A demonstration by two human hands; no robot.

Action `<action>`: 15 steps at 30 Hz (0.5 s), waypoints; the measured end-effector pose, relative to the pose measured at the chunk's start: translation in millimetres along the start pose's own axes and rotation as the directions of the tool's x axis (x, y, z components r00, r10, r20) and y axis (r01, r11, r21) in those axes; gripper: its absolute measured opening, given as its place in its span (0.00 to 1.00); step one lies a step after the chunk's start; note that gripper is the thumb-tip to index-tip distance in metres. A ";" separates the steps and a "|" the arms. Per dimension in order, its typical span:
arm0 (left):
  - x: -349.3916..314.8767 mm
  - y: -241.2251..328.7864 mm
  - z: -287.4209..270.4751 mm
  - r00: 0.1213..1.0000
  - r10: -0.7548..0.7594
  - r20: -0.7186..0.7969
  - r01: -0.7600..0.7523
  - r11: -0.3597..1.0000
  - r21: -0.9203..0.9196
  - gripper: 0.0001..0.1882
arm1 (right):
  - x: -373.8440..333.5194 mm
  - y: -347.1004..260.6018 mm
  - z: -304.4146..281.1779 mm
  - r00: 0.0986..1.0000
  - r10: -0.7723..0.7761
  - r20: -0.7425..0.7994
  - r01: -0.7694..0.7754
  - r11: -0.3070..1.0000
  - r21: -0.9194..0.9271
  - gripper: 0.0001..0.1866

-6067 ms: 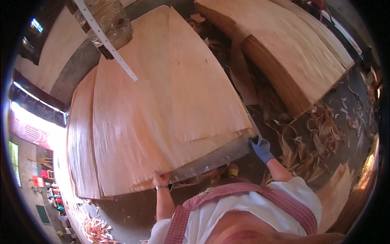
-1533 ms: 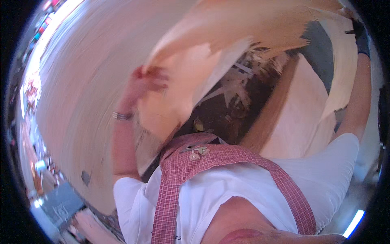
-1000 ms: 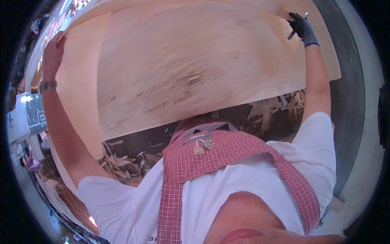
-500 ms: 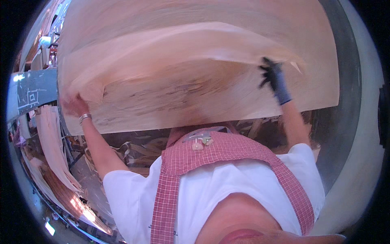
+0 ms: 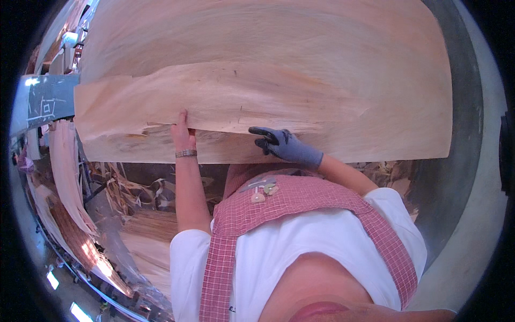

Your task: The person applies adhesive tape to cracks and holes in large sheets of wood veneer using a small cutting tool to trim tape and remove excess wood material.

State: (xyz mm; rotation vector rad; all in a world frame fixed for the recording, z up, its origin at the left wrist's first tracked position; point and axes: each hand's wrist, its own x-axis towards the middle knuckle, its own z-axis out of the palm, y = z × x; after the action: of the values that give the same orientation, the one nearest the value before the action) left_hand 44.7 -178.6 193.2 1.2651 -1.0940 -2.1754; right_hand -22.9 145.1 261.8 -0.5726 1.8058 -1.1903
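Note:
A loose sheet of pale wood veneer (image 5: 230, 96) lies across a broad veneer surface (image 5: 375, 53), its ragged near edge crossing the middle. My bare left hand (image 5: 184, 137), with a metal band at the wrist, is at that edge. One finger is stretched onto the sheet; the others are bent and partly hidden. To its right, my right hand (image 5: 284, 145) in a grey-blue glove with dark fingertips reaches leftward along the same edge. Its index finger is stretched out, the other fingers are partly bent, and nothing shows in its grip.
Veneer scraps (image 5: 131, 188) lie below the near edge of the surface. Long strips of veneer (image 5: 70, 177) hang at the left, beside a grey-green metal beam (image 5: 51, 102) with chalk marks. A dark curved border (image 5: 464, 107) runs along the right.
The loose veneer sheet, raised in an arch before, now lies flatter and nearer to me. My left hand has moved right from its corner, and my gloved right hand has swung left and nearer.

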 end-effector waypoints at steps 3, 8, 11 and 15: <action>8.5 -1.1 11.8 0.985 0.069 -0.155 -0.053 0.993 0.105 0.16 | -18.3 3.2 -18.5 0.950 -0.242 -0.198 0.055 0.754 -0.655 0.37; 38.5 -3.5 -14.0 0.945 0.214 -0.247 -0.165 0.965 0.204 0.17 | -2.0 46.1 -44.0 0.909 -0.292 -0.296 0.021 0.743 -0.669 0.37; 48.3 -14.2 -48.4 0.925 0.208 -0.318 -0.135 0.962 0.238 0.20 | 27.3 37.9 -42.8 0.882 -0.368 -0.295 0.064 0.713 -0.698 0.37; 36.9 -12.6 -52.8 0.863 0.262 -0.432 -0.155 0.951 0.267 0.27 | 63.1 24.5 -28.1 0.940 -0.264 -0.214 0.063 0.753 -0.655 0.41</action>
State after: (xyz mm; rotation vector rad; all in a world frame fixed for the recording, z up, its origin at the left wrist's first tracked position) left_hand 71.6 -217.9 147.9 1.5749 -1.2215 -1.5060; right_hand -77.2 122.1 218.2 -1.0046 2.4880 -0.7597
